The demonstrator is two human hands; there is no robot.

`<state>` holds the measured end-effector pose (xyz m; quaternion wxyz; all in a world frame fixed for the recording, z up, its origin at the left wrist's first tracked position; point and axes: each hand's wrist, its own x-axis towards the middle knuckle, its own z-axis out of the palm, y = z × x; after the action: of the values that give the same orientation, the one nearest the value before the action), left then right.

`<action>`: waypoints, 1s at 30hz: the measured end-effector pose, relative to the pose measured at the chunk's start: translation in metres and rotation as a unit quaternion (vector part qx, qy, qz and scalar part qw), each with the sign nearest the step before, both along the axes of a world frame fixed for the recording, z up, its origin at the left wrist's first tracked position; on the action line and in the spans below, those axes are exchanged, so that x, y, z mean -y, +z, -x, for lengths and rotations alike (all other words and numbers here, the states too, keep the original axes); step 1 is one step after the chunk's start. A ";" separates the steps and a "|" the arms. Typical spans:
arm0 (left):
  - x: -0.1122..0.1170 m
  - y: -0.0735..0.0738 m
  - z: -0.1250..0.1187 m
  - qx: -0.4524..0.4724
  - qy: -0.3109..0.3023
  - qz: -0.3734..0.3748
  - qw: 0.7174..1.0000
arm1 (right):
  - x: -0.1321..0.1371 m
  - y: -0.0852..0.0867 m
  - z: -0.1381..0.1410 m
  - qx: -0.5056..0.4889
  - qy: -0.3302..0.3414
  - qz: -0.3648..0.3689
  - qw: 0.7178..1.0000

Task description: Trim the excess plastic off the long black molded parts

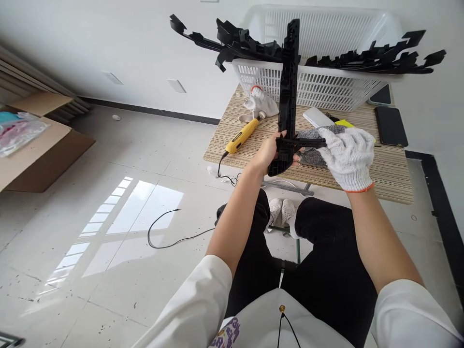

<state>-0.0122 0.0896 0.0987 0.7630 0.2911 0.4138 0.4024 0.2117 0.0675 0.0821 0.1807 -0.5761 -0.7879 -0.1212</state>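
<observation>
A long black plastic trim piece (289,92) stands upright over the table in front of me. My left hand (270,152), bare, is closed around its lower end, with fingertips showing on the right side. A short black bar (308,142) juts sideways from the piece near its lower end. On my right hand (348,155) is a white knit glove with an orange edge; its fingers are closed on the outer end of that bar. Whether the bar is part of the piece or separate, I cannot tell. Behind it lies a grey knit cloth or glove (313,155).
A white plastic basket (326,89) at the back holds more black trim pieces (377,60), their ends sticking out. A yellow corded tool (242,136) and a white glove (261,102) lie left on the wooden table (384,181). A dark phone (391,126) lies right.
</observation>
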 end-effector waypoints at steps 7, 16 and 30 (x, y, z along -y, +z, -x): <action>-0.002 -0.005 0.013 -0.058 -0.109 -0.064 0.990 | 0.005 0.005 0.002 -0.007 0.029 0.066 0.997; 0.000 -0.014 0.016 -0.089 -0.112 -0.025 0.989 | 0.021 0.006 0.000 0.049 0.020 0.105 0.993; -0.022 -0.042 0.020 -0.216 -0.070 -0.283 0.932 | 0.008 -0.013 -0.013 0.069 0.059 -0.036 0.995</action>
<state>-0.0327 0.1115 0.0569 0.5675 0.6027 0.4163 0.3762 0.2251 0.0592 0.0696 0.1536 -0.5120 -0.8261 -0.1781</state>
